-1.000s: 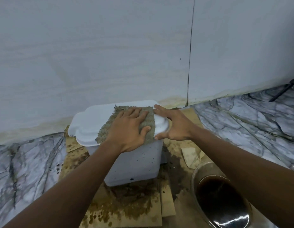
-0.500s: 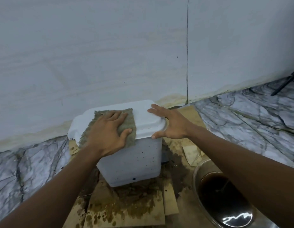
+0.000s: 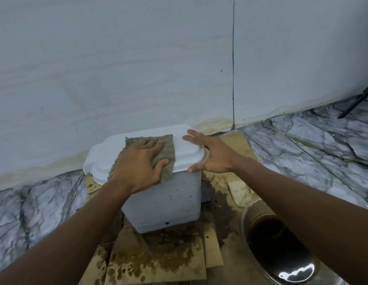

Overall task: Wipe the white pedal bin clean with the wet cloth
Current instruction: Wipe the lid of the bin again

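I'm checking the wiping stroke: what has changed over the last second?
The left hand, pressing the wet cloth flat on the lid, slid it from the right end to the left, then back toward the middle. Nothing was grasped or released. The right hand stays on the lid's right end, and the pedal bin stands on the same stained cardboard.

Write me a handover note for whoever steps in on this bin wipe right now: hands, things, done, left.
Left hand: flat, pressing the wet cloth on the bin lid.
Right hand: fingers spread, resting on the lid's right end.
White pedal bin stands on stained cardboard by the wall; steel bowl of dark water at its right.
Done: lid's bare parts look clean.
Left: front face shows dark specks; wipe the sides.
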`<move>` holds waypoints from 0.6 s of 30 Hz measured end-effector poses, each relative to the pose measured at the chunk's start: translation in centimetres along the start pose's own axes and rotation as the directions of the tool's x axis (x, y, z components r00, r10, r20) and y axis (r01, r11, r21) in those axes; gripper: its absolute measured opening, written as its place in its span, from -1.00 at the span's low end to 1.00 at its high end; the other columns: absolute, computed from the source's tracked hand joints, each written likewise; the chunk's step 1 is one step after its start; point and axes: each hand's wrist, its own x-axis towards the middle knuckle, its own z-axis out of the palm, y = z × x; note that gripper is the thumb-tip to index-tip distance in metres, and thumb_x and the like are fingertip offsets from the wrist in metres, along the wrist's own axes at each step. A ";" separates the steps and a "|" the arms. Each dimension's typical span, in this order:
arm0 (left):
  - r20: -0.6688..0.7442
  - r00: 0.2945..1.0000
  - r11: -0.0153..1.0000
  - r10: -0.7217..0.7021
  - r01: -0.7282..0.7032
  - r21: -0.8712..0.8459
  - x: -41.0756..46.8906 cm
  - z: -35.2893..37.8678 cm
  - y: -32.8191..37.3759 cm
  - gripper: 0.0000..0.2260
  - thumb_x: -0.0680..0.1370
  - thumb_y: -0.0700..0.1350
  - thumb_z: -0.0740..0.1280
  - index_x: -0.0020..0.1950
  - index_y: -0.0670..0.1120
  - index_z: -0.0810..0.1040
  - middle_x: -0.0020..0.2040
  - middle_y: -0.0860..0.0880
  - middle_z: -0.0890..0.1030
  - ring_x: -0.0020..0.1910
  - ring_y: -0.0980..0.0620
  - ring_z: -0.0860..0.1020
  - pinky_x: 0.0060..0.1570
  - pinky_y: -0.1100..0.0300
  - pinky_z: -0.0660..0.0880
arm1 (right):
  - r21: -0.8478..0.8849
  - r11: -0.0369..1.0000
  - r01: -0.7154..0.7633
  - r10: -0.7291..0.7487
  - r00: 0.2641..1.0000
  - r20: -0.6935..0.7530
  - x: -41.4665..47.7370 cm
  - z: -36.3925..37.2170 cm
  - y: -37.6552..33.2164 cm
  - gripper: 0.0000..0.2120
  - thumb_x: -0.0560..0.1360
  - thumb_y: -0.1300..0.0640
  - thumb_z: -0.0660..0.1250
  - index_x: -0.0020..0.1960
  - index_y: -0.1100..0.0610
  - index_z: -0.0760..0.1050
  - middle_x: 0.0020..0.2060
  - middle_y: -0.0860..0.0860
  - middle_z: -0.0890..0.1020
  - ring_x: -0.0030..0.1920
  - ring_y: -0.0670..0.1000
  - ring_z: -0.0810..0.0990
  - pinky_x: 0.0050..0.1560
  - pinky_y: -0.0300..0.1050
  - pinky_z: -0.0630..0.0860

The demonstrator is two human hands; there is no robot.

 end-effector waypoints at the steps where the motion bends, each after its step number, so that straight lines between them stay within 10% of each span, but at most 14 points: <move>1: 0.006 1.000 1.000 -0.005 0.005 0.011 0.6 0.2 0.4 -0.40 0.55 0.25 0.14 0.49 -0.03 0.45 0.45 -0.05 0.50 0.47 -0.07 0.39 0.38 -0.03 0.36 | -0.001 1.000 -0.004 0.004 1.000 -0.004 0.0 0.1 0.1 -0.05 0.30 -0.20 0.58 0.57 -0.13 0.20 0.60 -0.16 0.12 0.59 -0.02 0.12 0.56 0.18 0.13; 12: 0.002 0.998 0.997 -0.065 0.065 -0.050 2.2 2.4 3.2 -0.30 0.51 0.38 0.11 0.55 0.02 0.35 0.53 -0.02 0.39 0.54 -0.03 0.26 0.52 -0.08 0.18 | 0.109 0.993 0.047 -0.045 0.999 -0.020 0.3 0.6 1.3 -0.01 0.24 -0.30 0.57 0.57 -0.11 0.23 0.59 -0.16 0.17 0.59 -0.05 0.14 0.51 0.20 0.27; 18: -0.010 0.992 0.991 -0.129 0.129 -0.028 3.5 1.7 5.2 -0.33 0.45 0.38 0.21 0.38 -0.03 0.54 0.30 -0.04 0.60 0.34 -0.08 0.47 0.33 -0.10 0.40 | 0.128 0.991 0.033 -0.033 0.999 -0.004 0.2 0.4 1.3 -0.01 0.29 -0.18 0.60 0.58 -0.06 0.19 0.60 -0.13 0.15 0.59 -0.02 0.14 0.52 0.18 0.26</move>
